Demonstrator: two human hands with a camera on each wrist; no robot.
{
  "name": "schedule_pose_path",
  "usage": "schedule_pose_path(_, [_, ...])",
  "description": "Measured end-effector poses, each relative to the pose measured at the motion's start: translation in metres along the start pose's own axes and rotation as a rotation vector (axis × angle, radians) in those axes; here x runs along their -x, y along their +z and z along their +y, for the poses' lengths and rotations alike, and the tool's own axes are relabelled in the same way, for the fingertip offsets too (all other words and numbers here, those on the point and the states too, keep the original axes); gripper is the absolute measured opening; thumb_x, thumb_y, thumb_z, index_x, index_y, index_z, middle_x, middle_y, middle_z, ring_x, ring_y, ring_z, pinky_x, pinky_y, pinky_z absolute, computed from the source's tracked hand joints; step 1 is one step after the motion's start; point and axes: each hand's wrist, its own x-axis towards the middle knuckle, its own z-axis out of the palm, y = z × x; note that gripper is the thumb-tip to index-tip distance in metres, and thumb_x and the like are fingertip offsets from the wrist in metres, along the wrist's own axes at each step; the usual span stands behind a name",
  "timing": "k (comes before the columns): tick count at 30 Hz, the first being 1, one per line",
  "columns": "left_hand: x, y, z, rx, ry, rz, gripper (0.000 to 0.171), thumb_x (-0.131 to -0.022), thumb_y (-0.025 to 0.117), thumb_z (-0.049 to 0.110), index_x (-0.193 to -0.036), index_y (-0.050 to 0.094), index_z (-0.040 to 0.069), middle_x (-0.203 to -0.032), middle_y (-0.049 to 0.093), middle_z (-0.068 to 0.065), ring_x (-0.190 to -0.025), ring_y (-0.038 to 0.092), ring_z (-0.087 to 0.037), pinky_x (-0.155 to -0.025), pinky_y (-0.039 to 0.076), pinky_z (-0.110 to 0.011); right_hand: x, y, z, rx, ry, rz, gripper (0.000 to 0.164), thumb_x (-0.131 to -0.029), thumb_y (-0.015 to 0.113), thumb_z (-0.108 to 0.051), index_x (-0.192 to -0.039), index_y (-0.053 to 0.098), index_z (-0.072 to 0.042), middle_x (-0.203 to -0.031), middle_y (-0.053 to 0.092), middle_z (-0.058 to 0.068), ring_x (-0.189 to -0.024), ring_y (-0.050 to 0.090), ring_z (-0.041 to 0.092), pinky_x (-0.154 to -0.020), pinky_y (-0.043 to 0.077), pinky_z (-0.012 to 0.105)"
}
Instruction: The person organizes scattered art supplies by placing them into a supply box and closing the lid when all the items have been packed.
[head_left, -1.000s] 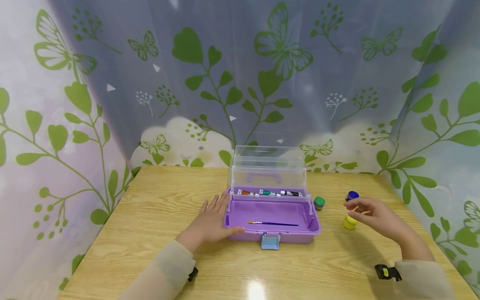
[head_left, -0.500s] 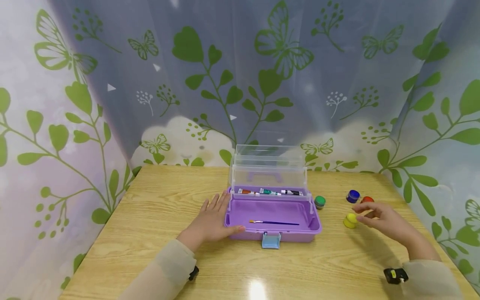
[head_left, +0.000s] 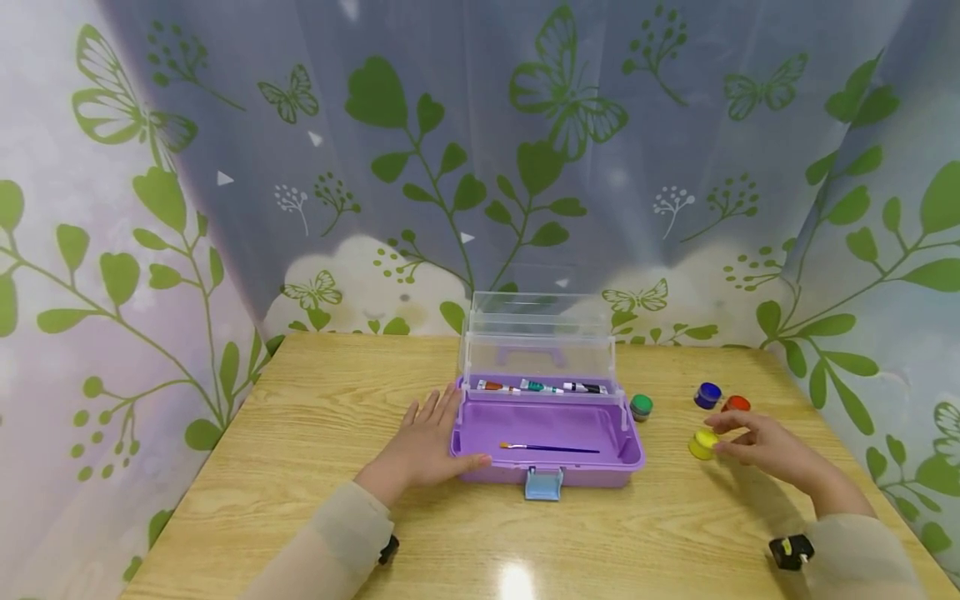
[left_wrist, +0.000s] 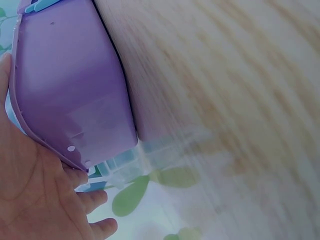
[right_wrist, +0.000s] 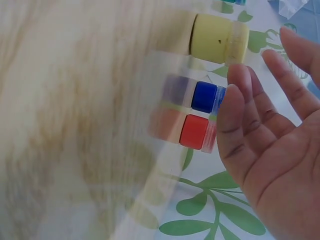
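Note:
A purple plastic paint box (head_left: 547,475) stands with its clear lid (head_left: 540,321) raised. My left hand (head_left: 420,446) rests on its left rim, thumb over the front corner and fingers spread straight; the left wrist view shows the palm (left_wrist: 35,195) beside the box wall. A paintbrush (head_left: 551,447) lies in the bottom, and several paint tubes (head_left: 540,387) sit in the upper tray. My right hand (head_left: 768,450) hovers just right of a yellow paint jar (head_left: 702,445). In the right wrist view its loosely bent fingers (right_wrist: 240,95) stand apart from the jar.
A blue paint jar (head_left: 707,395) and a red one (head_left: 737,404) stand behind the yellow jar. The green jar (head_left: 641,407) is close to the box's right side. A patterned cloth (head_left: 420,167) hangs behind the wooden table (head_left: 330,392).
My right hand has shifted slightly right, away from above the blue and yellow jars, and the red jar now shows. My left hand stays on the box rim.

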Motion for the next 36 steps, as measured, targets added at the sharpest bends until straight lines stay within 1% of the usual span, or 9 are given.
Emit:
schedule_pose_path(6, [0.0, 0.001, 0.0, 0.003, -0.005, 0.002, 0.117, -0.083, 0.043, 0.085, -0.161, 0.006, 0.006, -0.168, 0.003, -0.01, -0.152, 0.009, -0.038, -0.122, 0.007, -0.056, -0.004, 0.002, 0.004, -0.01, -0.005, -0.024, 0.05, -0.096, 0.067, -0.014, -0.135, 0.049, 0.011, -0.124, 0.053, 0.031, -0.093, 0.066, 0.028, -0.072, 0.058, 0.037])
schedule_pose_path(11, [-0.002, 0.002, -0.001, -0.003, -0.008, -0.008, 0.119, -0.083, 0.042, 0.086, -0.161, 0.004, 0.006, -0.168, 0.001, -0.009, -0.152, 0.009, -0.037, -0.122, 0.007, -0.055, -0.008, 0.003, 0.01, 0.024, -0.034, -0.048, 0.048, -0.095, 0.069, -0.012, -0.132, 0.051, 0.012, -0.12, 0.057, 0.025, -0.101, 0.06, 0.028, -0.074, 0.056, 0.03])
schedule_pose_path(14, [-0.002, 0.003, -0.002, -0.002, -0.01, -0.008, 0.119, -0.082, 0.041, 0.087, -0.161, 0.003, 0.007, -0.168, 0.0, -0.009, -0.152, 0.008, -0.037, -0.122, 0.006, -0.055, -0.01, 0.004, 0.011, 0.036, -0.029, -0.048, 0.048, -0.094, 0.07, -0.012, -0.132, 0.052, 0.011, -0.119, 0.059, 0.023, -0.101, 0.059, 0.028, -0.073, 0.055, 0.028])
schedule_pose_path(17, [-0.001, 0.003, -0.001, -0.004, -0.017, -0.014, 0.119, -0.082, 0.041, 0.088, -0.161, 0.002, 0.008, -0.168, -0.001, -0.007, -0.153, 0.007, -0.035, -0.122, 0.004, -0.054, -0.012, 0.005, 0.011, 0.051, -0.029, -0.049, 0.048, -0.093, 0.071, -0.012, -0.131, 0.052, 0.012, -0.118, 0.058, 0.023, -0.101, 0.06, 0.03, -0.073, 0.055, 0.028])
schedule_pose_path(21, [-0.001, 0.002, -0.001, 0.003, -0.013, -0.005, 0.118, -0.082, 0.042, 0.087, -0.161, 0.003, 0.007, -0.168, 0.0, -0.009, -0.152, 0.008, -0.037, -0.122, 0.006, -0.055, -0.014, 0.006, 0.009, 0.097, -0.029, -0.042, 0.047, -0.091, 0.073, -0.012, -0.128, 0.054, 0.011, -0.118, 0.06, 0.023, -0.104, 0.059, 0.034, -0.074, 0.054, 0.028])
schedule_pose_path(23, [-0.001, 0.002, -0.001, 0.001, -0.009, -0.003, 0.118, -0.083, 0.043, 0.086, -0.161, 0.004, 0.007, -0.168, 0.001, -0.009, -0.152, 0.009, -0.037, -0.122, 0.006, -0.055, -0.014, 0.007, 0.008, 0.101, -0.015, -0.042, 0.047, -0.09, 0.074, -0.013, -0.127, 0.055, 0.01, -0.118, 0.06, 0.023, -0.104, 0.059, 0.034, -0.074, 0.053, 0.028])
schedule_pose_path(29, [0.0, 0.002, 0.0, -0.002, -0.008, 0.002, 0.118, -0.083, 0.042, 0.086, -0.161, 0.005, 0.007, -0.168, 0.003, -0.01, -0.152, 0.009, -0.037, -0.122, 0.006, -0.055, -0.016, 0.008, 0.006, 0.068, 0.017, -0.056, 0.046, -0.089, 0.075, -0.011, -0.126, 0.055, 0.009, -0.117, 0.059, 0.024, -0.101, 0.058, 0.03, -0.071, 0.052, 0.027])
schedule_pose_path(36, [0.0, 0.003, -0.001, -0.008, -0.013, -0.005, 0.119, -0.082, 0.04, 0.088, -0.161, 0.004, 0.008, -0.168, 0.0, -0.008, -0.152, 0.009, -0.036, -0.122, 0.006, -0.055, -0.02, 0.008, 0.008, 0.068, 0.005, -0.068, 0.04, -0.089, 0.076, -0.01, -0.121, 0.058, 0.007, -0.112, 0.06, 0.019, -0.098, 0.057, 0.026, -0.072, 0.052, 0.025])
